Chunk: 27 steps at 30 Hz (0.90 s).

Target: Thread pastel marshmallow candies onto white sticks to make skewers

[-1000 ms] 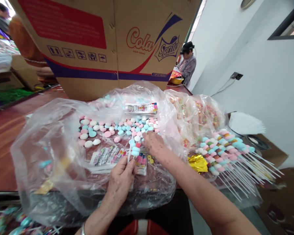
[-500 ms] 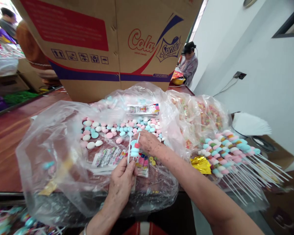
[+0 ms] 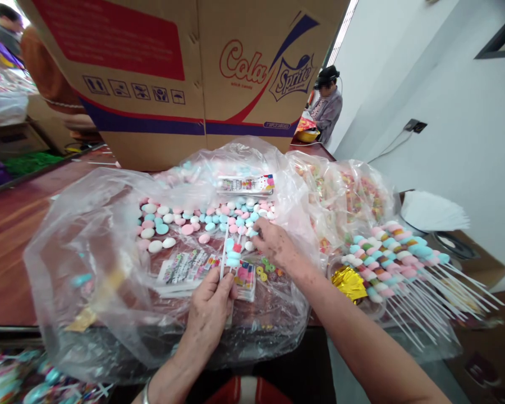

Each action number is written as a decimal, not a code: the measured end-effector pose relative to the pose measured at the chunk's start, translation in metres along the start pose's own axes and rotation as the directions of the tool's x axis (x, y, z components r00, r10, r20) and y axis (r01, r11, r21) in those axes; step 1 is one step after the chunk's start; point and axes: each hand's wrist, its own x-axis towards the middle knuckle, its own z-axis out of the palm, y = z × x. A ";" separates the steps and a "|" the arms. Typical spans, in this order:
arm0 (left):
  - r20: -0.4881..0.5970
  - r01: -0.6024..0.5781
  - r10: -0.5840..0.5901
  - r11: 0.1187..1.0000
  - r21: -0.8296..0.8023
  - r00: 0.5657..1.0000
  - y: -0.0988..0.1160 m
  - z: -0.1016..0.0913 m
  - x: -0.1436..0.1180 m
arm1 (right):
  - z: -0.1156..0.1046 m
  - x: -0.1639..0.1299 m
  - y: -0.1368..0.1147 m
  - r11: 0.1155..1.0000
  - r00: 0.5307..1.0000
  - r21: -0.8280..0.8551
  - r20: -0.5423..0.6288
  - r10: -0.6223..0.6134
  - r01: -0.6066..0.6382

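Beside loose candies (image 3: 180,221) — right hand (image 3: 275,247)

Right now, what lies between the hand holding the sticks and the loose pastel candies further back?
In the head view, printed wrappers and the half-filled sticks lie between the left hand and the loose candies.

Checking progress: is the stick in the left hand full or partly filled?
Partly filled: the stick carries few candies, its lower length bare.

White stick (image 3: 224,259), upright and slightly tilted, threaded with blue, white and red candies. Loose pastel candy discs (image 3: 202,220) lie scattered on clear plastic just behind it.
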 end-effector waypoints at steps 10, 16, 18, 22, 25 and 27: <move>0.025 -0.004 0.003 0.999 0.035 1.000 -0.003 -0.002 0.003 | 0.023 -0.012 -0.017 0.910 0.965 -0.321 0.098 -0.243 0.261; 0.046 -0.033 0.033 0.999 -0.008 0.998 0.045 -0.011 -0.018 | 0.023 -0.005 -0.016 0.986 0.995 -0.133 0.017 -0.101 0.102; 0.043 -0.038 0.038 0.999 -0.012 0.998 0.062 -0.019 -0.020 | 0.019 -0.002 -0.009 0.992 0.998 0.119 -0.046 0.045 -0.039; 0.084 -0.104 0.085 0.958 0.268 0.993 0.075 -0.030 0.001 | 0.009 0.005 0.003 0.705 0.967 0.702 -0.098 0.235 -0.100; 0.133 -0.247 0.210 0.867 0.432 0.969 0.070 -0.027 0.027 | 0.002 0.008 0.004 0.135 0.958 0.991 -0.024 0.287 -0.016; 0.147 -0.279 0.237 0.832 0.479 0.960 0.066 -0.021 0.039 | -0.002 0.008 0.002 -0.080 0.964 0.996 -0.008 0.267 0.031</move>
